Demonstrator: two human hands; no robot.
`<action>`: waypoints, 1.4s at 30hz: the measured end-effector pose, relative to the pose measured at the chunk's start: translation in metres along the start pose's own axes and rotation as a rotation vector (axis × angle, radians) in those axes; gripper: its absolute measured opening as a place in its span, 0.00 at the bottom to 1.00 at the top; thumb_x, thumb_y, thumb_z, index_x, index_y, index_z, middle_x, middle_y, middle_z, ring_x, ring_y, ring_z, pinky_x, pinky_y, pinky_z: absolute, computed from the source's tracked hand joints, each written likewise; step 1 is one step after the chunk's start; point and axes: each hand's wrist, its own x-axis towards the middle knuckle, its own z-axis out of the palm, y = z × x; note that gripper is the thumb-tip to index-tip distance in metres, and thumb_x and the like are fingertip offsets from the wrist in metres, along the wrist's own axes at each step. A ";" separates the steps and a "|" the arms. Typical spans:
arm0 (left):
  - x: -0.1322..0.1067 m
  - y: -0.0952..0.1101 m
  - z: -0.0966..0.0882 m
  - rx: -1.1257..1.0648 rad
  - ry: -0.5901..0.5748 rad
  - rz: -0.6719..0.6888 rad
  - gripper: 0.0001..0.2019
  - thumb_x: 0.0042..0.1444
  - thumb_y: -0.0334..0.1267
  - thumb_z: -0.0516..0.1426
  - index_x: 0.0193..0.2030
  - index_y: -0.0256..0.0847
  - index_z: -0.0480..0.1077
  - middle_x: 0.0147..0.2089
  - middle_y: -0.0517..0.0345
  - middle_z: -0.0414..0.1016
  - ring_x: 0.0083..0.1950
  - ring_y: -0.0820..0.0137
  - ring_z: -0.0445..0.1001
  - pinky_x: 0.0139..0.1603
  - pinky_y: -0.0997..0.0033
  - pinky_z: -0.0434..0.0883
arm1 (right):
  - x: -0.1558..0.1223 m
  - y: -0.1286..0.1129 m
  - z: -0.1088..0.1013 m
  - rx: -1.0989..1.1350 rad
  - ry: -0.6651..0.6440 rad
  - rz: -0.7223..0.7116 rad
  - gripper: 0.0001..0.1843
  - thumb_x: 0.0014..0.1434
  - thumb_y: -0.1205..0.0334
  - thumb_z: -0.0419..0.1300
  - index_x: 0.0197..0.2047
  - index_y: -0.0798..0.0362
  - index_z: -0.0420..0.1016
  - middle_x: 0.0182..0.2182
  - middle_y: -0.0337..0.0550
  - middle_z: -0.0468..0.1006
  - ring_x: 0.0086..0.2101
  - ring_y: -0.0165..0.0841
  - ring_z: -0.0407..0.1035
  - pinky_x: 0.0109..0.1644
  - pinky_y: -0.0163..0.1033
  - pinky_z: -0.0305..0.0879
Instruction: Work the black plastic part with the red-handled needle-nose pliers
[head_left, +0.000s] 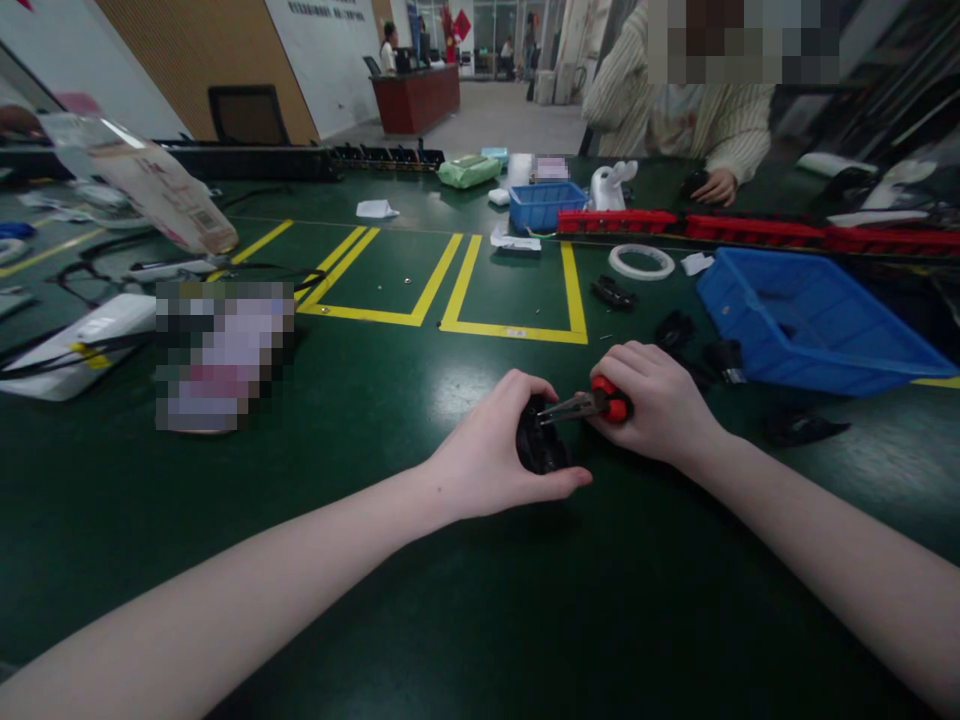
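Observation:
Between the thumb and fingers of my left hand [491, 455] sits a small black plastic part [541, 442], held just above the green table [360, 600]. My right hand [652, 400] is closed around the red handles of needle-nose pliers [581, 407]. The jaws point left and their tips are at the upper part of the black piece. Whether the tips grip anything on it is too small to tell. To the right of my right hand lie loose black parts, among them a dark curved piece [806, 428].
A large blue bin [817, 330] stands at right, with a tape roll [642, 262] left of it. Farther back are a smaller blue basket [547, 206] and a red strip [697, 225]. A phone [229, 360] lies at left near cables. Across the table sits a person [697, 130].

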 end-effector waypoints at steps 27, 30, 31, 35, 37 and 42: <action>-0.001 0.003 -0.005 -0.043 -0.090 0.000 0.29 0.53 0.47 0.63 0.60 0.43 0.64 0.50 0.54 0.66 0.47 0.64 0.70 0.43 0.64 0.73 | 0.001 -0.003 -0.001 0.023 -0.027 0.003 0.04 0.52 0.61 0.56 0.31 0.51 0.63 0.28 0.45 0.70 0.30 0.37 0.62 0.34 0.41 0.58; -0.001 0.003 -0.004 -0.054 -0.087 -0.034 0.31 0.53 0.48 0.62 0.63 0.46 0.62 0.51 0.54 0.64 0.47 0.63 0.70 0.43 0.63 0.73 | 0.001 -0.002 0.000 0.037 -0.027 0.021 0.05 0.52 0.60 0.56 0.30 0.51 0.63 0.28 0.44 0.70 0.30 0.36 0.62 0.34 0.41 0.59; -0.002 0.003 -0.004 -0.056 -0.084 -0.039 0.31 0.54 0.48 0.62 0.63 0.47 0.61 0.51 0.54 0.64 0.47 0.63 0.70 0.43 0.63 0.73 | 0.001 -0.002 0.000 0.041 -0.029 0.028 0.05 0.52 0.60 0.56 0.30 0.51 0.63 0.28 0.44 0.70 0.30 0.36 0.62 0.34 0.40 0.59; -0.001 0.001 -0.004 -0.057 -0.096 -0.033 0.31 0.54 0.49 0.62 0.64 0.48 0.61 0.51 0.54 0.63 0.48 0.62 0.69 0.45 0.62 0.73 | 0.000 -0.002 -0.001 0.053 -0.044 0.038 0.07 0.52 0.60 0.57 0.29 0.51 0.61 0.26 0.43 0.69 0.29 0.35 0.61 0.33 0.40 0.58; -0.001 0.000 -0.004 -0.058 -0.104 -0.028 0.32 0.54 0.49 0.62 0.64 0.48 0.61 0.51 0.54 0.63 0.48 0.62 0.69 0.45 0.62 0.73 | 0.000 -0.002 -0.001 0.059 -0.054 0.038 0.07 0.52 0.60 0.57 0.28 0.50 0.60 0.26 0.42 0.69 0.28 0.34 0.61 0.32 0.39 0.58; -0.001 -0.001 -0.003 -0.048 -0.082 -0.016 0.32 0.54 0.49 0.61 0.65 0.50 0.59 0.51 0.54 0.63 0.48 0.63 0.69 0.45 0.61 0.73 | 0.001 -0.003 -0.001 0.060 -0.068 0.045 0.07 0.51 0.61 0.57 0.28 0.50 0.60 0.26 0.42 0.69 0.28 0.34 0.61 0.32 0.39 0.58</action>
